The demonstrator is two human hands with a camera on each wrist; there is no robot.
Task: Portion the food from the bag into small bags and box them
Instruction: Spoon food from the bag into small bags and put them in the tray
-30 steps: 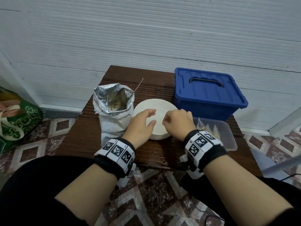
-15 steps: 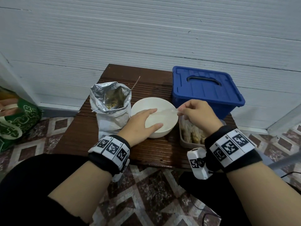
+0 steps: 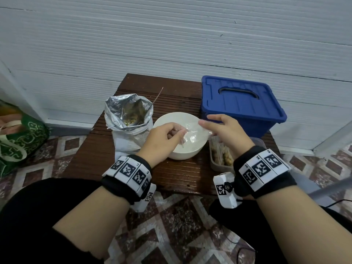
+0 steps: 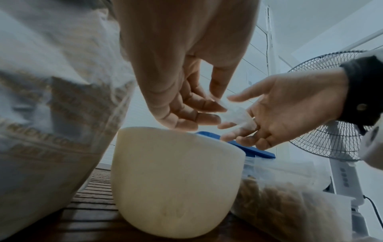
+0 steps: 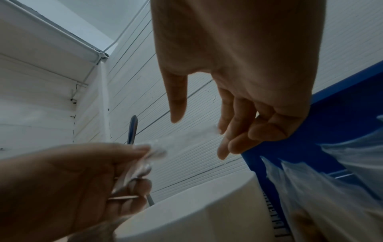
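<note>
A small clear bag point(image 3: 192, 133) hangs stretched over the white bowl point(image 3: 182, 155) between both hands. My left hand point(image 3: 175, 133) pinches its left end with curled fingers, as the right wrist view shows point(image 5: 143, 157). My right hand point(image 3: 205, 121) holds the other end at its fingertips point(image 5: 219, 131), with the thumb apart. The bag looks empty. To the left of the bowl stands the open foil food bag point(image 3: 129, 119) with a spoon handle point(image 3: 158, 94) sticking out. To the right, a clear container point(image 3: 257, 141) holds filled small bags.
A blue lidded box point(image 3: 242, 103) stands at the back right of the brown slatted table point(image 3: 95, 159). On the floor to the left lies a green shopping bag point(image 3: 19, 141). A standing fan point(image 4: 335, 114) is off to the right. The white wall is close behind.
My right hand lifted the small bag from the bowl. My left hand left the bowl's rim and now pinches the bag's left end. The head view shifted slightly.
</note>
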